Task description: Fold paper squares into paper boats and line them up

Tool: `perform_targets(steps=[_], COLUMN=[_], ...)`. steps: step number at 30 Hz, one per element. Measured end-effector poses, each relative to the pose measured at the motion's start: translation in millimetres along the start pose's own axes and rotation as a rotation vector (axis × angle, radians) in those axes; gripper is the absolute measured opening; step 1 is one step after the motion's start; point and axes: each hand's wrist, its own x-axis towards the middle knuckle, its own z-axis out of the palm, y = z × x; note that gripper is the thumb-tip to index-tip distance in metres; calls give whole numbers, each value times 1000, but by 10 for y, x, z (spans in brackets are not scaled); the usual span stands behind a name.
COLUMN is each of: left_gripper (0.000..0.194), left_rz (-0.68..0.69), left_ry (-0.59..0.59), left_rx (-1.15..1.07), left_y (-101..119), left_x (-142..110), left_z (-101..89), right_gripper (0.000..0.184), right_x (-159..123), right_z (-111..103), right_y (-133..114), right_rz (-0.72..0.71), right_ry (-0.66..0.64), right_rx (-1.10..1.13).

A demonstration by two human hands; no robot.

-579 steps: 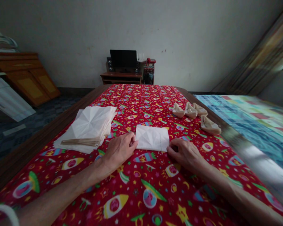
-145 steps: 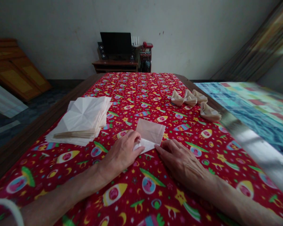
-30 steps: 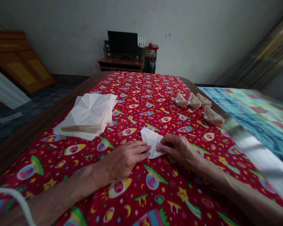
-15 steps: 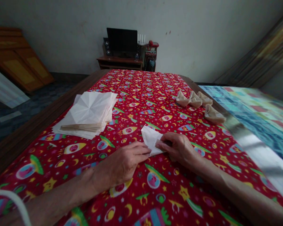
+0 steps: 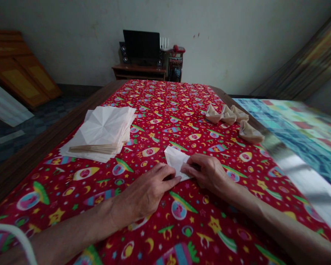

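A small folded sheet of white paper [image 5: 175, 158] lies on the red patterned tablecloth [image 5: 165, 228] between my two hands. My left hand [image 5: 151, 187] is at its lower left edge, index finger stretched along the paper's near side and the thumb side low on the cloth. With thumb and fingertips pinched, my right hand [image 5: 206, 171] grips the paper's right side. Left of the hands sits a stack of creased white paper sheets [image 5: 102, 129]. Several folded paper shapes [image 5: 251, 132] stand at the right edge of the cloth.
The wooden table edge [image 5: 79, 106] runs along the left. A bed with a patterned cover [image 5: 295, 125] adjoins the right side. Beyond the far end are a monitor [image 5: 142, 47] and a red telephone [image 5: 178, 49]. A white curved tube [image 5: 15, 230] crosses the lower left corner.
My left hand has shifted slightly right along the paper's near edge, its index finger reaching further. My right hand keeps its pinch. The view has tilted a little.
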Motion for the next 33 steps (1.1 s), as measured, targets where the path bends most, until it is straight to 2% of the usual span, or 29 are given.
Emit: perform_targets(steps=[9,15,20,27,29,33], left_gripper=[44,43,47,51,53,56], left_rz=[-4,28,56,63,64,59], left_ry=[-15,-19,-18,-13,-16,3], left_rx=[5,26,60,83,66,4], left_y=[17,29,5,-9,-3,26], left_x=[-16,-14,-16,-27,-28,-27], left_z=[-18,-27,-11,-3,-3,-11], right_gripper=[28,19,15,8,9,27], right_x=[-12,-48,-49,-73,-156,-339], right_z=[18,66,61,-1,-47,-103], right_y=[-4,109,94,45,-31,-238], right_rz=[-93,-174,-193,-191,-239,-504], right_ry=[53,113,157,325,355,177], right_rx=[-57,-38,-63,-198,-236,-227])
